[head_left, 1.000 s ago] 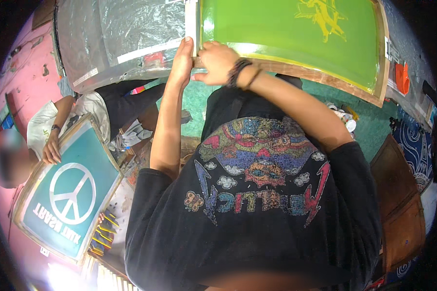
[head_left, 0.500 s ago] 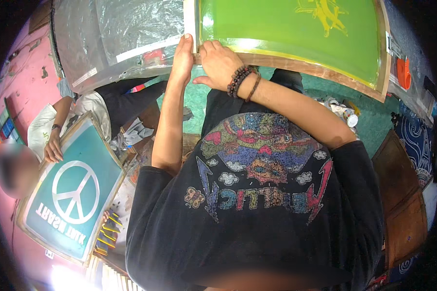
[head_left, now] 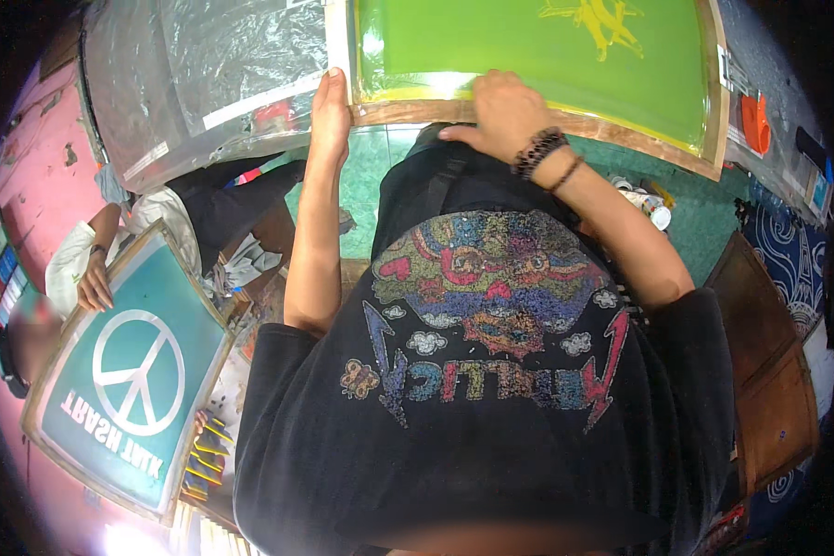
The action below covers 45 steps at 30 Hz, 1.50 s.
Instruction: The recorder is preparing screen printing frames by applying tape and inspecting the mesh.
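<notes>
A silkscreen frame (head_left: 612, 128) with a wooden border and bright green mesh lies at the top of the view. Clear yellowish tape runs along its inner border, and a yellow figure shows in the mesh. My left hand (head_left: 330, 120) grips the frame's near left corner, thumb upward; its other fingers are mostly hidden. On the near wooden rail, to the right of that corner, my right hand (head_left: 511, 116) curls its fingers over the edge, with the thumb pointing left below it. Dark beaded bracelets (head_left: 539, 153) circle the right wrist.
Plastic-covered table surface (head_left: 213, 74) extends left of the frame. At the left, another person (head_left: 93, 287) holds a teal silkscreen (head_left: 181, 371) with a white peace sign. An orange object (head_left: 755, 125) lies beyond the frame's right edge. Brown panels (head_left: 760, 371) stand at the right.
My right hand has slid right along the near rail, away from my left hand. My left hand keeps its hold at the corner. The whole view has shifted slightly.
</notes>
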{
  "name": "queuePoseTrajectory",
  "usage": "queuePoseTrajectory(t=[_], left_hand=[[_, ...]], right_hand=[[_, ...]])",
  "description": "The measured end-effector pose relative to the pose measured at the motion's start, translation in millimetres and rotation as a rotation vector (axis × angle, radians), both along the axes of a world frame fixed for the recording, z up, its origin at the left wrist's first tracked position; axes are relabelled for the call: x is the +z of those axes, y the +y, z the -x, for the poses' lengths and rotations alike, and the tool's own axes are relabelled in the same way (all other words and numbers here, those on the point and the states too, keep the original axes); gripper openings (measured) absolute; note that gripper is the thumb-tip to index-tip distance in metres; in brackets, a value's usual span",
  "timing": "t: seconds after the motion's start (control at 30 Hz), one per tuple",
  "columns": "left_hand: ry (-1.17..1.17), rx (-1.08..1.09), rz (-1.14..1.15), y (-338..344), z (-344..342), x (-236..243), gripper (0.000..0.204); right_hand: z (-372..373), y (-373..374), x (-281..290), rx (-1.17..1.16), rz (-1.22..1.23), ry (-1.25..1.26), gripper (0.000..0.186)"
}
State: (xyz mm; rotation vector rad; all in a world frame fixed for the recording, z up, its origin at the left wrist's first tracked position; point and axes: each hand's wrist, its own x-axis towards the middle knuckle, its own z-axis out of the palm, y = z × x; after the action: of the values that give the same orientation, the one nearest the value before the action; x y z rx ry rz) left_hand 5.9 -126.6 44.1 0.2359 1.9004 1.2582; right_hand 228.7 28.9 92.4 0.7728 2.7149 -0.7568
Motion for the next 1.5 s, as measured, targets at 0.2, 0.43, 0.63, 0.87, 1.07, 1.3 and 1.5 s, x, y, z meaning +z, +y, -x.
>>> queuePoseTrajectory(t=[0.2, 0.43, 0.63, 0.87, 1.07, 1.3, 1.5], left_hand=[[0.172, -0.079, 0.132, 18.0, -14.5, 13.8, 0.047], [0.249, -0.077, 0.193, 7.8, -1.7, 13.0, 0.034], [0.296, -0.114, 0.187, 5.5, 6.3, 8.2, 0.04], [0.339, -0.182, 0.258, 3.9, 9.1, -5.6, 0.049], [0.413, -0.237, 0.227, 4.2, 6.8, 10.8, 0.045], [0.363, -0.263, 0.276, -0.9, 15.3, 6.0, 0.046], [0.369, -0.268, 0.328, 5.1, 8.8, 11.6, 0.051]], right_hand=[[45.7, -33.7, -25.7, 0.166, 0.074, 0.363, 0.073], [-112.8, 66.2, -5.0, 0.05, -0.056, 0.01, 0.076], [-272.7, 154.1, 11.0, 0.101, -0.342, -0.17, 0.074], [-319.5, 198.8, 15.3, 0.312, -0.325, -0.139, 0.07], [-311.1, 199.2, 18.2, 0.279, -0.28, -0.231, 0.082], [-339.9, 221.1, 14.1, 0.288, -0.369, -0.031, 0.094], [-333.9, 206.3, 9.3, 0.368, -0.155, -0.072, 0.096]])
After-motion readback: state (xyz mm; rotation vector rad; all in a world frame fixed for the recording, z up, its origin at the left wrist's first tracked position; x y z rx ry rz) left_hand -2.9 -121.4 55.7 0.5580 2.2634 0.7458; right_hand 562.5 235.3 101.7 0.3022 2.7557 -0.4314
